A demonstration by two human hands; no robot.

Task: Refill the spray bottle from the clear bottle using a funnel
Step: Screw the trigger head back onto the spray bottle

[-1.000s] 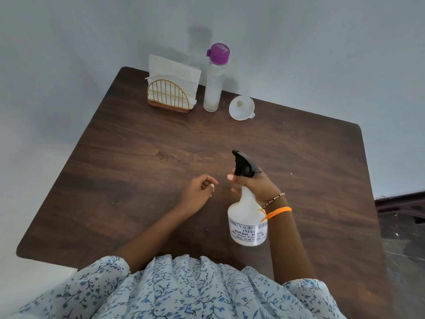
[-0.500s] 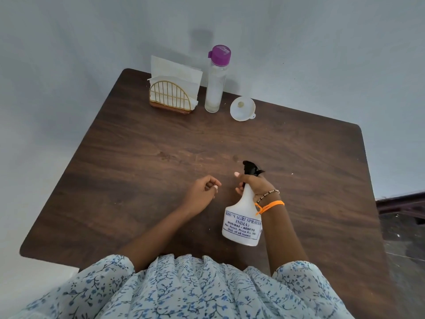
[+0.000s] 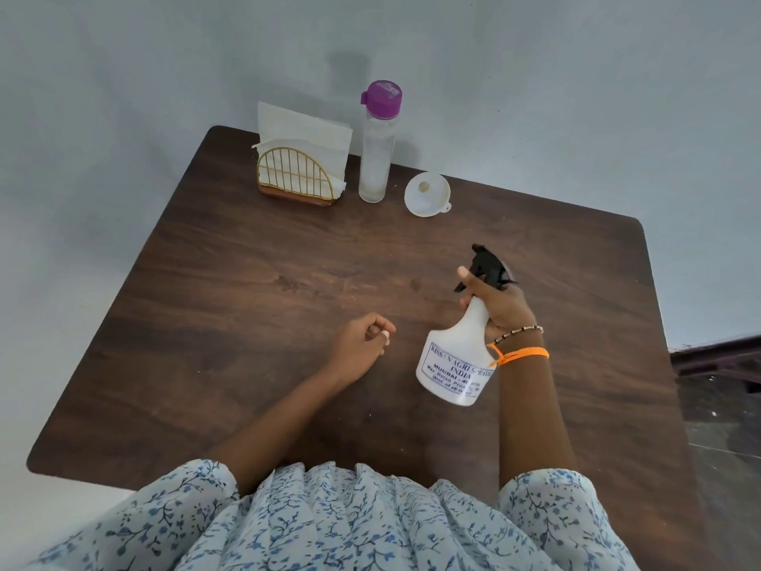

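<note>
The task has barely begun. The right hand [image 3: 500, 307] grasps the tilted spray bottle [image 3: 457, 360] by its neck, black head still on, near the surface's [image 3: 247, 282] right side. The left hand [image 3: 362, 344] rests loosely curled, holding nothing. One clear bottle [image 3: 375, 158], capped purple, and one funnel [image 3: 426, 194] wait untouched at the far edge, beside one napkin holder [image 3: 294, 175]. Unscrewing, funnel placement and pouring appear to remain.

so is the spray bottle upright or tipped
Tipped: the spray bottle leans with its black head up and to the right, held at the neck by the right hand.
</note>
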